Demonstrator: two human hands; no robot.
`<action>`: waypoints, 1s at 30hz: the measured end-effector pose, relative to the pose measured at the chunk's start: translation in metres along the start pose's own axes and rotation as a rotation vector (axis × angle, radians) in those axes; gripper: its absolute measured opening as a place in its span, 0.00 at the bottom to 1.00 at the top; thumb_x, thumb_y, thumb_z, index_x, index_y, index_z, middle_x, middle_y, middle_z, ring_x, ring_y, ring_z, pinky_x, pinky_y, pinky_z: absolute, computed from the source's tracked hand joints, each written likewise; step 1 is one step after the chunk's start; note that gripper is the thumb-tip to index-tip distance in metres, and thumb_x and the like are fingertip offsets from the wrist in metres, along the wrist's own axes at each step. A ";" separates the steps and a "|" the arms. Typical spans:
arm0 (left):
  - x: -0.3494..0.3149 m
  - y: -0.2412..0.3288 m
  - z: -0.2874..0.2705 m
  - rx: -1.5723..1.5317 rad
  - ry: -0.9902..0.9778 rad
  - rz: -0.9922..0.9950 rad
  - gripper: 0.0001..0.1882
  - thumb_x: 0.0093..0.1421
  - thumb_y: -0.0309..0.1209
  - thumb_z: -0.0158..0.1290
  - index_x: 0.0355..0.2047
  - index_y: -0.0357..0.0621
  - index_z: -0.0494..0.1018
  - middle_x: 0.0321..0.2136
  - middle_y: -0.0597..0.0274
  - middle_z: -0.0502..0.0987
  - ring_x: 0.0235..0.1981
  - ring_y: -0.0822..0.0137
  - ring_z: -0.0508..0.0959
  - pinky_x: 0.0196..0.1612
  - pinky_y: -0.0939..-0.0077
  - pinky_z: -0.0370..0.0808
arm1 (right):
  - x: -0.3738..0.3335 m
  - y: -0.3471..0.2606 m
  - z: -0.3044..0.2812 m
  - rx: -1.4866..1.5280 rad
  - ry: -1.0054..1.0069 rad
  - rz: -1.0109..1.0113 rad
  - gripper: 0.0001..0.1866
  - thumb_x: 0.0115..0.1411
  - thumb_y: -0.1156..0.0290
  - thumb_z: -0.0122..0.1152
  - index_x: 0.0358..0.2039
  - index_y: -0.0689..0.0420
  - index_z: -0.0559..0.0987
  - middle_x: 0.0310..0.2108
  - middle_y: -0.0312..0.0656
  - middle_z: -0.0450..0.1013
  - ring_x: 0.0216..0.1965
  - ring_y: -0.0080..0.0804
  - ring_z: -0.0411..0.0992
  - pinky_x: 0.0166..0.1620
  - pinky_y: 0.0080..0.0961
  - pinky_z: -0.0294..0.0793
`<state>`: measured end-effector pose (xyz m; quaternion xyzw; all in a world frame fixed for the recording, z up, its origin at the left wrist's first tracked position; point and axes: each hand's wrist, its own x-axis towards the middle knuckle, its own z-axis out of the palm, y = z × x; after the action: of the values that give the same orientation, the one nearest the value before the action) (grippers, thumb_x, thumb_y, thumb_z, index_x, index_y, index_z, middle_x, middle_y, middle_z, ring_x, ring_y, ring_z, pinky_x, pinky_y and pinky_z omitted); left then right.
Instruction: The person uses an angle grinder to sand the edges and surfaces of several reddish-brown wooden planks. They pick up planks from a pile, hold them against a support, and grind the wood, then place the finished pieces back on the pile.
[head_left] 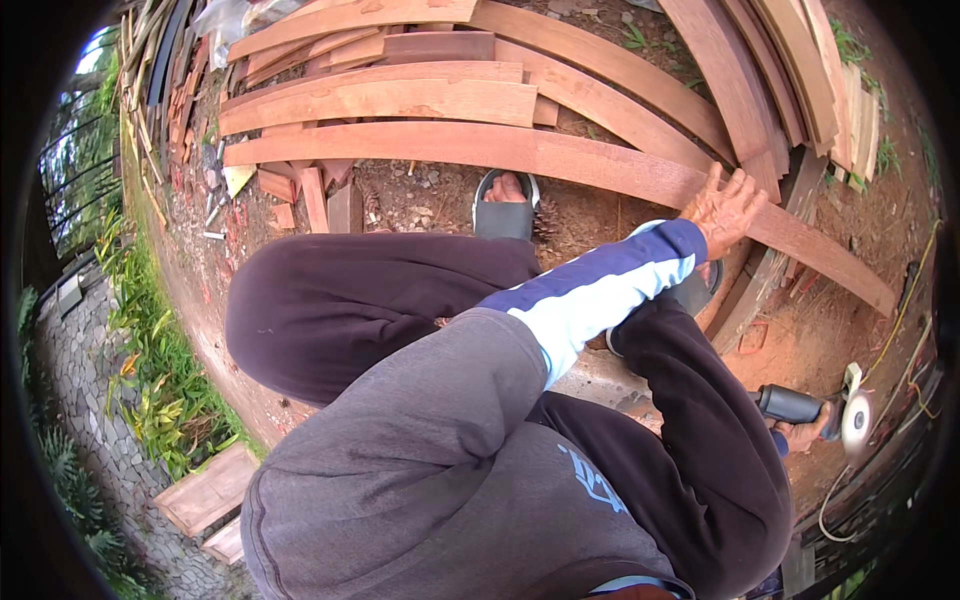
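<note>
We have room over the soil between long plank and power tool; right leg blocks left, yellow cord borders right.

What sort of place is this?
Probably an outdoor woodworking spot in a yard or garden: long reddish-brown planks piled on bare ground, short wood offcuts lying near them, and green plants along a stone-paved path.

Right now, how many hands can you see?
2. The left hand lies on the long plank, right of the picture's middle; the right hand, partly hidden, holds a power tool at lower right.
</note>
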<state>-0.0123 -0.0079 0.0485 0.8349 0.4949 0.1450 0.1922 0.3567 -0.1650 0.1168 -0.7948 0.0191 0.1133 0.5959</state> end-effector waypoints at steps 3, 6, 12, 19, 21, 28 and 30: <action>-0.036 -0.029 0.009 0.072 0.004 -0.118 0.41 0.43 0.31 0.63 0.59 0.37 0.61 0.55 0.47 0.64 0.60 0.51 0.62 0.59 0.45 0.56 | -0.005 -0.002 -0.002 0.090 -0.004 0.002 0.26 0.42 0.68 0.76 0.36 0.75 0.76 0.33 0.54 0.76 0.28 0.41 0.77 0.31 0.35 0.85; -0.070 -0.057 -0.011 0.216 0.046 -0.276 0.42 0.41 0.31 0.64 0.58 0.40 0.60 0.54 0.50 0.63 0.59 0.51 0.62 0.59 0.51 0.57 | -0.015 0.004 -0.007 0.143 -0.024 0.044 0.25 0.43 0.68 0.75 0.36 0.74 0.76 0.33 0.53 0.75 0.28 0.39 0.77 0.30 0.34 0.85; -0.088 -0.125 -0.035 0.344 -0.086 -0.367 0.31 0.33 0.35 0.70 0.37 0.42 0.68 0.37 0.53 0.71 0.45 0.53 0.70 0.53 0.55 0.62 | -0.025 0.021 -0.012 0.187 -0.048 0.123 0.22 0.47 0.68 0.72 0.35 0.72 0.75 0.30 0.50 0.74 0.25 0.37 0.76 0.27 0.32 0.83; -0.032 -0.049 0.002 0.085 -0.073 -0.148 0.42 0.31 0.34 0.70 0.50 0.42 0.66 0.44 0.53 0.69 0.49 0.52 0.69 0.55 0.53 0.62 | -0.022 0.018 -0.013 0.246 -0.045 0.109 0.16 0.49 0.73 0.70 0.36 0.66 0.76 0.26 0.41 0.73 0.21 0.31 0.73 0.23 0.27 0.77; -0.005 -0.019 0.011 0.100 -0.016 -0.027 0.47 0.32 0.35 0.71 0.55 0.42 0.64 0.47 0.54 0.69 0.51 0.52 0.68 0.56 0.52 0.61 | -0.028 0.014 -0.006 0.252 -0.030 0.068 0.16 0.49 0.72 0.70 0.36 0.66 0.75 0.26 0.43 0.73 0.20 0.35 0.74 0.23 0.31 0.78; -0.036 -0.054 0.002 0.294 -0.151 -0.161 0.48 0.36 0.36 0.72 0.58 0.42 0.61 0.49 0.54 0.68 0.53 0.53 0.68 0.56 0.52 0.62 | -0.042 0.005 -0.013 0.277 -0.016 0.102 0.15 0.50 0.73 0.68 0.36 0.65 0.76 0.27 0.41 0.73 0.21 0.28 0.72 0.22 0.25 0.75; -0.046 -0.077 -0.001 0.284 -0.178 -0.201 0.45 0.34 0.35 0.72 0.54 0.42 0.64 0.46 0.55 0.69 0.50 0.53 0.69 0.54 0.55 0.63 | -0.040 0.015 -0.013 0.259 0.001 0.083 0.15 0.50 0.73 0.68 0.36 0.65 0.76 0.27 0.41 0.74 0.20 0.27 0.72 0.22 0.24 0.74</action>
<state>-0.0932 -0.0146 0.0111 0.8097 0.5723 -0.0205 0.1287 0.3174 -0.1856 0.1146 -0.7096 0.0667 0.1340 0.6885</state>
